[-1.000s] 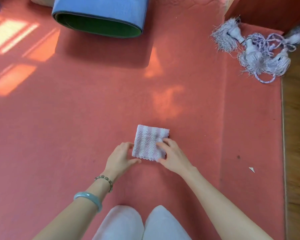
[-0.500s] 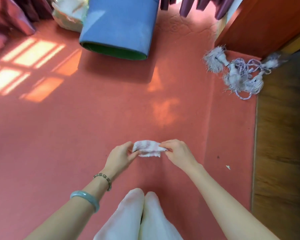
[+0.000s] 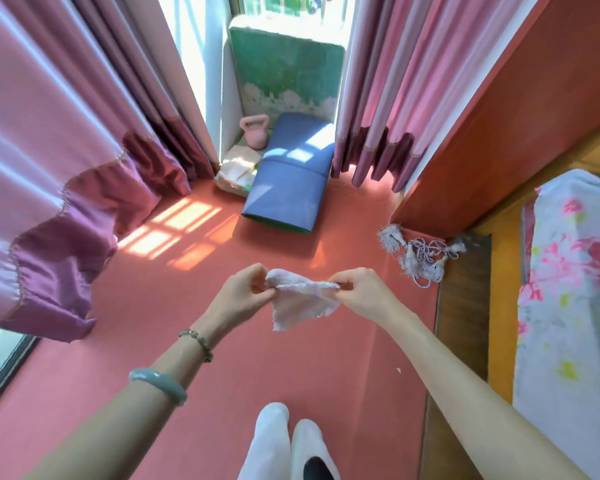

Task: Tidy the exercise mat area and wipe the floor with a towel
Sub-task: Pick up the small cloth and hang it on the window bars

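A small pale pink-and-white towel [image 3: 300, 301] hangs in the air above the red floor [image 3: 174, 323], stretched between both hands. My left hand [image 3: 245, 292] pinches its left corner and my right hand [image 3: 359, 292] pinches its right corner, while a loose flap droops below. A folded blue exercise mat [image 3: 286, 181] with a green underside lies on the floor farther ahead, by the window. Behind it stands a pink kettlebell [image 3: 255, 131].
Pink and purple curtains [image 3: 59, 161] hang left and right of the window. A tangle of lilac tassel cords [image 3: 418, 259] lies by the orange cabinet [image 3: 506, 126]. A floral-covered bed [image 3: 568, 306] is at the right. Folded cloth [image 3: 238, 169] sits beside the mat.
The towel lay folded flat on the floor under both hands; both hands have picked it up and lifted it. The view has risen, showing curtains, window and bed.
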Demonstrator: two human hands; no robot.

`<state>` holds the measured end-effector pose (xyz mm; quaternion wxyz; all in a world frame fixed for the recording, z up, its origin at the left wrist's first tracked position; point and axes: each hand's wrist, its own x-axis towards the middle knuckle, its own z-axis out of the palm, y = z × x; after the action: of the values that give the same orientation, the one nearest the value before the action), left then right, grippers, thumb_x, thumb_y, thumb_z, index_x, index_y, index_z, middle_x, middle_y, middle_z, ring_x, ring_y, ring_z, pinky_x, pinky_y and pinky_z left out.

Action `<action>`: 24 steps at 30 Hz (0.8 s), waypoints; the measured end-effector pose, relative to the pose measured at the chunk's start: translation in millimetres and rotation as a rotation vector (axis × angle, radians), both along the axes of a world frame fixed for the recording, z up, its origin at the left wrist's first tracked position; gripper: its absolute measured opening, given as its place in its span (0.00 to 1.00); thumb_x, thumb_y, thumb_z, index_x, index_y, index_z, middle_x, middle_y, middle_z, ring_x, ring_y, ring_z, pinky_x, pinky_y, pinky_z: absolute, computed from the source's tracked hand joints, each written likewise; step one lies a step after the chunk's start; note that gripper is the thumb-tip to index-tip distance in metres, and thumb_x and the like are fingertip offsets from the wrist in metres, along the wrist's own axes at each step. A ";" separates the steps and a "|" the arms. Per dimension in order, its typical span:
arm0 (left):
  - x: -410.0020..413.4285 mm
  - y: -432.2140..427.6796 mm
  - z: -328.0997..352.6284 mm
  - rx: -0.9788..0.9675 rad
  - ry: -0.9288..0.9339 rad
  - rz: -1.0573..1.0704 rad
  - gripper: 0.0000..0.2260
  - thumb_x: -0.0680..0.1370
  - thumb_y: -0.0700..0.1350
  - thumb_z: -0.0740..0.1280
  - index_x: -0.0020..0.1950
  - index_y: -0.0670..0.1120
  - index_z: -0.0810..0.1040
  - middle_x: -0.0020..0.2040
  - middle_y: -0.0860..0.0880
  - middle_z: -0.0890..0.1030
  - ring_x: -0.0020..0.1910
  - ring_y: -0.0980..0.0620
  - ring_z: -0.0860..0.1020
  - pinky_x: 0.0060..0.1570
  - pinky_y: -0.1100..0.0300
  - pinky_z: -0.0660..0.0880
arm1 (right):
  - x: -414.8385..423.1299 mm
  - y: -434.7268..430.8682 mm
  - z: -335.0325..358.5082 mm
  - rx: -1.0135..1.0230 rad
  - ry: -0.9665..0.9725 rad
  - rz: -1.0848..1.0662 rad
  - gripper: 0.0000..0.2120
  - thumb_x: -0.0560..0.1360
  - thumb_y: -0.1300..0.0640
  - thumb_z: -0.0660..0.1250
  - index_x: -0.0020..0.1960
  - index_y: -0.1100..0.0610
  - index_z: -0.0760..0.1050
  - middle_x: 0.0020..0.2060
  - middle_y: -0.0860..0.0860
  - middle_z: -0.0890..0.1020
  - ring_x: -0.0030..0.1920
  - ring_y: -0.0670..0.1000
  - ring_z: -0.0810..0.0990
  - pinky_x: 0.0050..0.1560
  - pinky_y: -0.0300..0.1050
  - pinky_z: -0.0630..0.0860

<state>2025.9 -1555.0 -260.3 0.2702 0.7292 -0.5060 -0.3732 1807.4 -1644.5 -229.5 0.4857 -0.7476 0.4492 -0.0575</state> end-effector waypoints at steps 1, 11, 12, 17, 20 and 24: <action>4.4 1.2 26.2 -0.024 -0.020 0.004 0.09 0.70 0.39 0.67 0.35 0.49 0.69 0.30 0.57 0.74 0.30 0.63 0.72 0.32 0.68 0.67 | 2.4 -1.6 23.1 -0.026 -0.012 0.004 0.06 0.71 0.55 0.70 0.37 0.55 0.82 0.29 0.50 0.82 0.29 0.38 0.74 0.33 0.33 0.68; 61.9 57.5 177.7 -0.122 -0.143 0.168 0.09 0.78 0.44 0.58 0.38 0.47 0.71 0.35 0.49 0.74 0.34 0.56 0.70 0.38 0.55 0.65 | 64.6 0.1 165.6 -0.108 -0.209 0.110 0.15 0.72 0.55 0.68 0.32 0.62 0.69 0.28 0.50 0.67 0.30 0.45 0.65 0.31 0.40 0.63; 69.6 71.8 185.7 -0.110 -0.153 0.205 0.11 0.77 0.48 0.57 0.40 0.43 0.72 0.37 0.45 0.76 0.36 0.52 0.71 0.40 0.52 0.67 | 77.0 4.1 173.4 -0.107 -0.238 0.137 0.15 0.72 0.56 0.68 0.31 0.62 0.69 0.28 0.49 0.67 0.30 0.43 0.64 0.32 0.40 0.62; 109.5 157.2 220.2 -0.148 -0.166 0.419 0.12 0.81 0.44 0.58 0.38 0.46 0.70 0.35 0.52 0.72 0.39 0.52 0.70 0.41 0.60 0.63 | 151.4 46.6 208.1 -0.109 -0.300 0.303 0.14 0.74 0.54 0.68 0.35 0.63 0.73 0.29 0.49 0.69 0.32 0.46 0.66 0.35 0.45 0.64; 127.4 218.7 243.1 -0.146 -0.198 0.510 0.13 0.79 0.46 0.62 0.35 0.53 0.68 0.33 0.55 0.72 0.36 0.58 0.71 0.37 0.64 0.62 | 193.8 89.6 226.3 -0.127 -0.329 0.416 0.13 0.75 0.57 0.67 0.34 0.61 0.72 0.27 0.48 0.67 0.30 0.46 0.65 0.32 0.43 0.64; 150.0 326.5 261.4 -0.074 -0.144 0.589 0.14 0.63 0.58 0.76 0.31 0.53 0.73 0.30 0.54 0.71 0.30 0.63 0.69 0.36 0.66 0.68 | 245.6 157.0 238.8 -0.093 -0.331 0.559 0.10 0.76 0.61 0.66 0.43 0.69 0.75 0.32 0.53 0.70 0.35 0.49 0.68 0.36 0.43 0.66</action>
<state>2175.8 -1228.5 1.1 0.3568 0.8587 -0.3038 -0.2074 2053.0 -1487.5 9.2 0.5143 -0.8440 0.1384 -0.0632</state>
